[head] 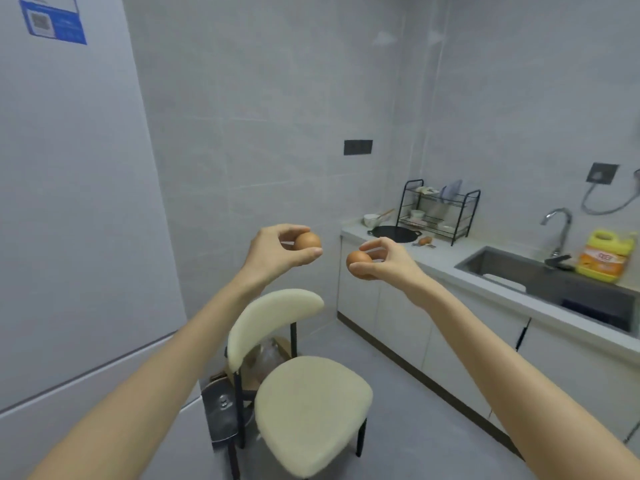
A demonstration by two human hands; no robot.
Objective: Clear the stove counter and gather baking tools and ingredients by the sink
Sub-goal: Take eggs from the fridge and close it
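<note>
Both bare forearms (166, 358) reach forward above a cream chair (311, 403). Fingers (308, 253) of the left hand (277, 251) pinch a brown egg (308, 241), its long axis roughly level, running left to right. The right hand (384, 261) grips a second brown egg (358, 259), also lying crosswise. Both eggs hang in the air near each other, apart, short of the table (443, 258). On that table a third egg (425, 240) lies beside a black pan (394, 233), a dish rack (440, 209) behind, the sink (519, 268) further right.

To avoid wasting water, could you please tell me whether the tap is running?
Off, it seems: no stream falls from the tap into the sink.
</note>
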